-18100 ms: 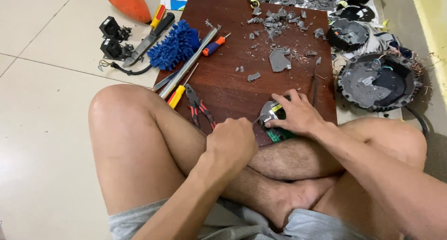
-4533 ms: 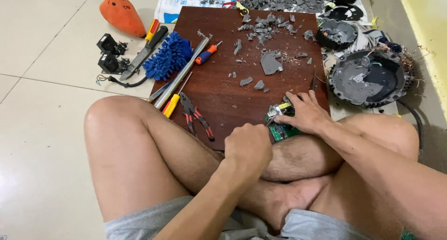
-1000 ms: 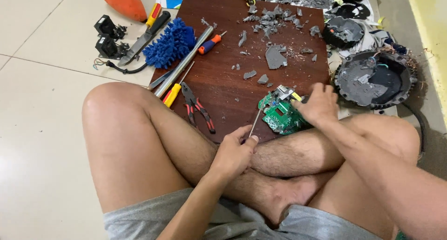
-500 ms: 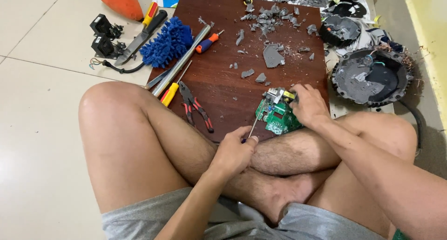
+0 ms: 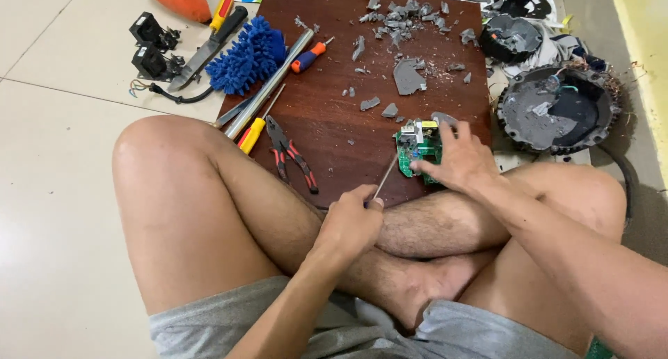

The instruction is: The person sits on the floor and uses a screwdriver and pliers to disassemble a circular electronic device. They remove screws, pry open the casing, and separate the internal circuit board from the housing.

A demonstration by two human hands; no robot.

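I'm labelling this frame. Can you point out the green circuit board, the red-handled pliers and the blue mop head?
green circuit board [image 5: 409,150], head view, on its bare left part
red-handled pliers [image 5: 290,152], head view, near the pivot
blue mop head [image 5: 245,55], head view, middle of the noodles

The dark brown wooden board has a bare stretch across its middle, between the red-handled pliers on the left and the green circuit board on the right; a hand could pass there. The far end is littered with grey plastic fragments. The left edge is blocked by a long steel tube, a yellow-handled screwdriver and a blue fluffy duster head. To the right, a round black housing crowds the board's edge. The near edge is closed off by the person's crossed legs. The pale tiled floor at left lies open.
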